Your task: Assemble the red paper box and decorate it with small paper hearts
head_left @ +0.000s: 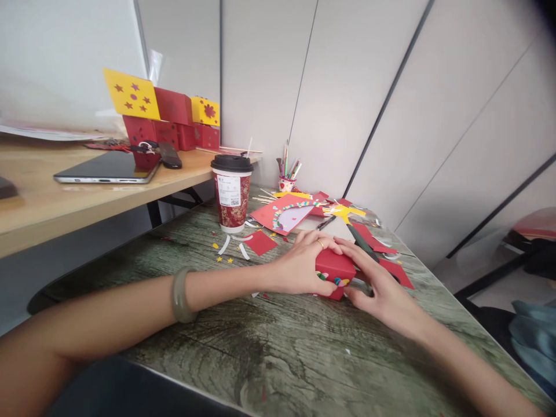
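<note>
A small red paper box (335,265) with colourful decorations along its near side rests on the dark wood-grain table (243,347). My left hand (302,263) is wrapped round its left side, thumb on the decorated front and fingers over the top. From the right, my right hand (373,284) grips the same box, its fingers reaching over the top edge and its thumb low at the front. Both hands hide much of the box's top and sides. Just beyond them lie a red card with a colourful curved trim (289,213) and a dark pen (325,223).
A lidded paper cup (232,197) stands left of the paper scraps. Behind is a pot of brushes (286,184). Red and yellow boxes (174,107) and a tablet (108,168) occupy the wooden desk at left. Red sheets (397,273) and a yellow cutout (343,212) lie rightward.
</note>
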{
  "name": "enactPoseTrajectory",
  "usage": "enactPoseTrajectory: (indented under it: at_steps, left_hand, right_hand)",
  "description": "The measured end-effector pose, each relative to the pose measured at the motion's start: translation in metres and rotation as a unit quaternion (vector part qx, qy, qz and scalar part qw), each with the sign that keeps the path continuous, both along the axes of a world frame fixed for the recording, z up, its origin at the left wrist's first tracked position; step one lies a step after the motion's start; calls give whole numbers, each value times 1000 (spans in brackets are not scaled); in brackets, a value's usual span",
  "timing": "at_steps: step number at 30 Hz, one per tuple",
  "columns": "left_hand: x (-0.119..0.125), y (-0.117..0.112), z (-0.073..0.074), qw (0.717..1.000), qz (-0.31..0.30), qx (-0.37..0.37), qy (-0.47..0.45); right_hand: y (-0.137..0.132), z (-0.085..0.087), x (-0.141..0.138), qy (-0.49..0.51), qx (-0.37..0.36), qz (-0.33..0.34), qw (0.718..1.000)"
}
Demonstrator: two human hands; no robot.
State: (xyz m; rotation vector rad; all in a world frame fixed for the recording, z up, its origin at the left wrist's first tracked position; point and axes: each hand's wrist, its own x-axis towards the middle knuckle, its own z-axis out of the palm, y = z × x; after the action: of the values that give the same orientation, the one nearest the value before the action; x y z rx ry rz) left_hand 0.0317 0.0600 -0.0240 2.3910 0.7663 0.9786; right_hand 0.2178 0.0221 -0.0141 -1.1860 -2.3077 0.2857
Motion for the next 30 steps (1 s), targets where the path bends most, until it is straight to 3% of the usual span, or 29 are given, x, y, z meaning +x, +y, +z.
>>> enactPoseTrajectory:
  at_steps: [16, 22, 27, 30]
  left_hand:
    - [1, -1, -1, 1000, 8, 11, -13]
    - [1, 1, -4, 1000, 3, 23, -20]
    - [1, 0, -3, 1000, 0, 23, -21]
    - [0, 0, -3, 1000, -2, 17, -24]
  right_hand:
    - [-2, 4, -1, -8, 9, -13, 1000]
    - [-23, 18, -1, 67, 174, -87, 979]
    - [-36, 13, -7, -12, 78, -73, 994]
    - [-36, 8, -9, -25, 86, -100, 991]
